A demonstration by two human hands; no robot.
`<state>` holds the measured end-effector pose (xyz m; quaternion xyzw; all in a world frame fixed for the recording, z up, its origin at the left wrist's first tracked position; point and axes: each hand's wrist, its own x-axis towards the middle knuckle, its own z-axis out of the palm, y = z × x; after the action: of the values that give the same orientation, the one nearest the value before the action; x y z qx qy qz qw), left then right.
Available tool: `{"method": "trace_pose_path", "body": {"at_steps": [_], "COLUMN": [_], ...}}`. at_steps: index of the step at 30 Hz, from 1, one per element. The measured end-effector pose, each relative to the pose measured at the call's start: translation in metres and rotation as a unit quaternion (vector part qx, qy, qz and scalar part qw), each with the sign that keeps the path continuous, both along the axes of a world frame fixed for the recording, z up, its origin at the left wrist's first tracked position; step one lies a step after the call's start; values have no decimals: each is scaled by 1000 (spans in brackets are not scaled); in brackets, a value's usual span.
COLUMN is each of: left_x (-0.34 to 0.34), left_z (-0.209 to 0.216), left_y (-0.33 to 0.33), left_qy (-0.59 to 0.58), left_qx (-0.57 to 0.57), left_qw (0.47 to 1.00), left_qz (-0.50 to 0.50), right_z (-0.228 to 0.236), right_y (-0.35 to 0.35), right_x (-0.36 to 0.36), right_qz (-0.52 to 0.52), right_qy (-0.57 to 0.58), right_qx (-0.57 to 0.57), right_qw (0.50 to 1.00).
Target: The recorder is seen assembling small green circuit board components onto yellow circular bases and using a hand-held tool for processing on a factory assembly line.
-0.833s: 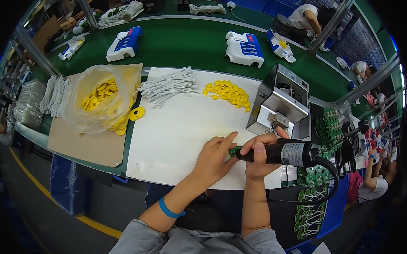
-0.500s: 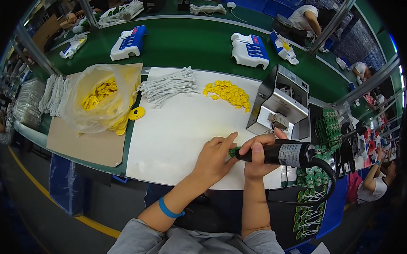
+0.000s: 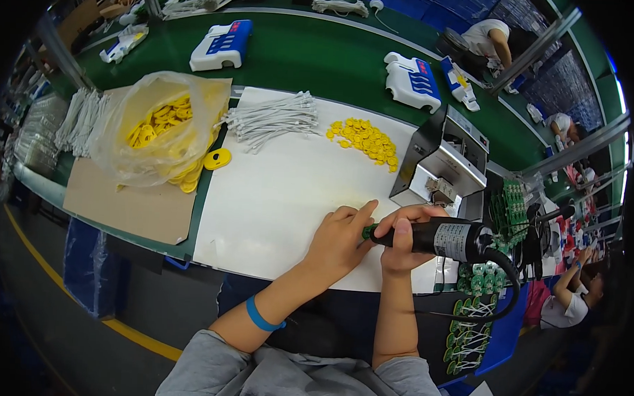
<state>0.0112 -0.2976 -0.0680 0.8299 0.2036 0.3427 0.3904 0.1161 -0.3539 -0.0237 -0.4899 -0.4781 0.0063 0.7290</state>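
My right hand (image 3: 398,251) wraps round a black electric screwdriver (image 3: 462,241), which lies almost level with its tip pointing left. At that tip, my left hand (image 3: 335,244) pinches a small green part (image 3: 367,232), apparently a circuit board, mostly covered by my fingers. Both hands are over the near part of a white sheet (image 3: 261,210). Beyond them lie a heap of small yellow round pieces (image 3: 366,142) and a bundle of white cables (image 3: 274,118). A metal machine (image 3: 447,161) stands just past my right hand.
An open plastic bag (image 3: 113,149) of yellow parts sits on cardboard (image 3: 145,209) at left. Green circuit boards (image 3: 515,208) are stacked at right, and wired boards (image 3: 469,336) lie nearer. White-and-blue housings (image 3: 223,45) rest on the green belt (image 3: 308,54). Other people work around the bench.
The whole view has shifted and tilted slightly, so the bench sits higher in the picture. My hands keep the same hold, with the screwdriver still at the green part.
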Motion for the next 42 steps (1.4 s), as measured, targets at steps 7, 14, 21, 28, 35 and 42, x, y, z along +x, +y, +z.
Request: {"method": "trace_pose_path", "body": {"at_steps": [7,14,21,28,35,42], "left_x": [-27,-42,-62,-67,-91,-165], "left_z": [3,14,44,54,70,81], "left_y": [7,5,-3,-10,-9,9], "left_qy": [8,-5,32,55,38,-64], "left_qx": [-12,-12,61,130,63,-111], "left_qw": [1000,1000,997,990,993,977], "left_qz": [-2,-4,-15,-8,-91,-170], "right_z": [5,21,35,70,85,99], "right_y": [18,17,-5,-22,-21,64], "right_x": [-25,-47,-30,-27,-60,-112], "right_qz": [57,41,-104,-154,-311,210], "right_qy": [37,145,-37,43,-203,-161], "right_qx": [-35,-26,23,-50,34,-444], "right_qw": [997,988,994,986,928,856]}}
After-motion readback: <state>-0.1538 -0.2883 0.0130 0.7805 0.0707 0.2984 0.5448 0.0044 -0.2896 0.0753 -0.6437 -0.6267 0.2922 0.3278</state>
